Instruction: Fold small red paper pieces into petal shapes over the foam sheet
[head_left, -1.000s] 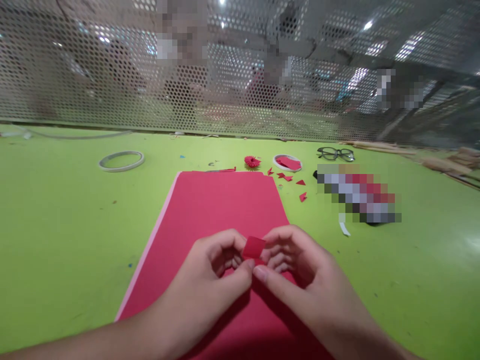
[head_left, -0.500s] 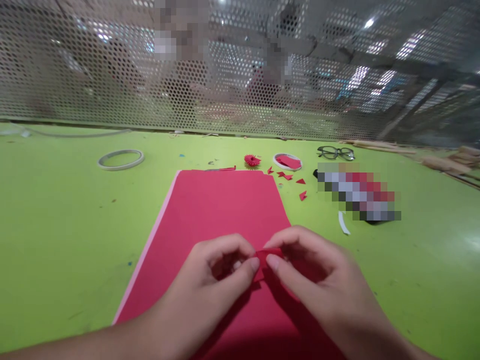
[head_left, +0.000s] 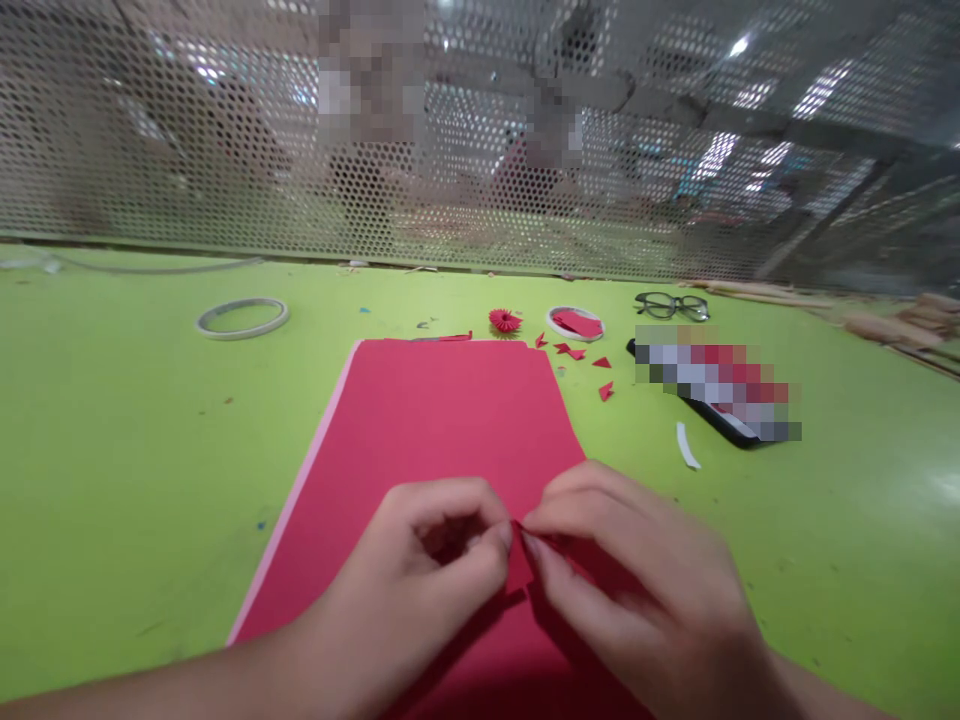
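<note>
A small piece of red paper point(head_left: 518, 562) is pinched between my two hands, above a stack of large red sheets point(head_left: 450, 410) lying on the green table point(head_left: 135, 430). My left hand point(head_left: 442, 560) grips the piece's left side between thumb and fingers. At its upper right edge, my right hand point(head_left: 630, 570) pinches with thumb and fingertips, which hide part of the paper. Beyond the stack sit a spiky red paper rosette point(head_left: 505, 320) and several small folded red pieces point(head_left: 602, 362).
A tape roll point(head_left: 241, 318) lies at the left. Toward the right are a ring with red paper inside point(head_left: 575, 323), glasses point(head_left: 672, 306), a partly blurred dark-edged object point(head_left: 724, 418) and a white strip point(head_left: 686, 446). A perforated metal screen point(head_left: 300, 190) stands behind.
My right hand has turned, its thumb and fingertips now closer together at the paper's upper edge. The small red piece has tilted and shifted slightly toward me.
</note>
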